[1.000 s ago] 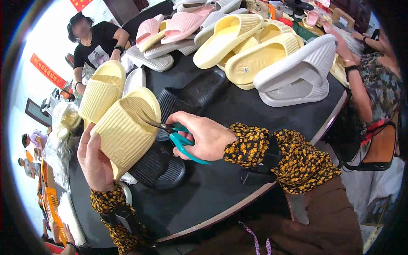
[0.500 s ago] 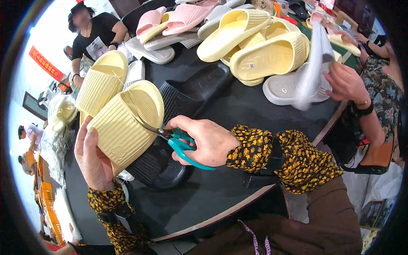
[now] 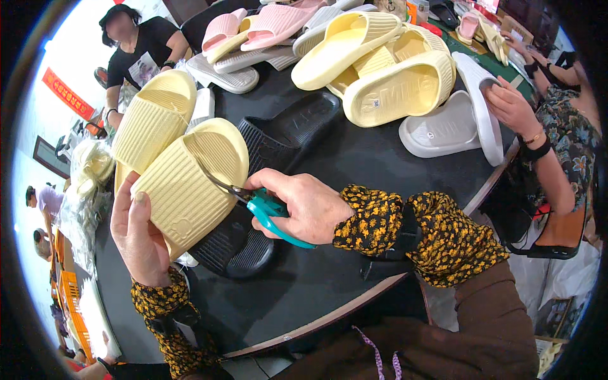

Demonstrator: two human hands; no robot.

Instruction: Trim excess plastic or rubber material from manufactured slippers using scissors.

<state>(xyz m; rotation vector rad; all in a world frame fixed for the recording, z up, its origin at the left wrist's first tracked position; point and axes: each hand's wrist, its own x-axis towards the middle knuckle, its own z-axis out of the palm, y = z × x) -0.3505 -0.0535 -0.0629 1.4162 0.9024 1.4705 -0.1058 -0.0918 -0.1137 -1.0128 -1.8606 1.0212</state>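
My left hand (image 3: pixel 140 231) grips a pale yellow slide slipper (image 3: pixel 183 202) by its strap side, thumb on the ribbed strap, fingers hidden behind. My right hand (image 3: pixel 301 206) is closed around teal-handled scissors (image 3: pixel 273 218). Their dark blades lie at the strap's upper edge, by the slipper's opening; whether the tips touch it I cannot tell. Another yellow slipper (image 3: pixel 152 123) sits just behind the held one. Beneath and beyond are black slippers (image 3: pixel 288 130), one partly covered by my hands.
Yellow slippers (image 3: pixel 399 88) are piled at the back of the black table (image 3: pixel 354 266), with pink slippers (image 3: pixel 278 26) farther left. At right, a co-worker's hand (image 3: pixel 513 104) holds a grey slipper (image 3: pixel 478 95) over another. Plastic bags (image 3: pixel 85 190) line the left edge; another person (image 3: pixel 142 50) is beyond.
The scissors have shifted slightly up and left along the strap edge, and the held slipper has tilted a little. The co-worker's grey slipper has swung down beside its mate.
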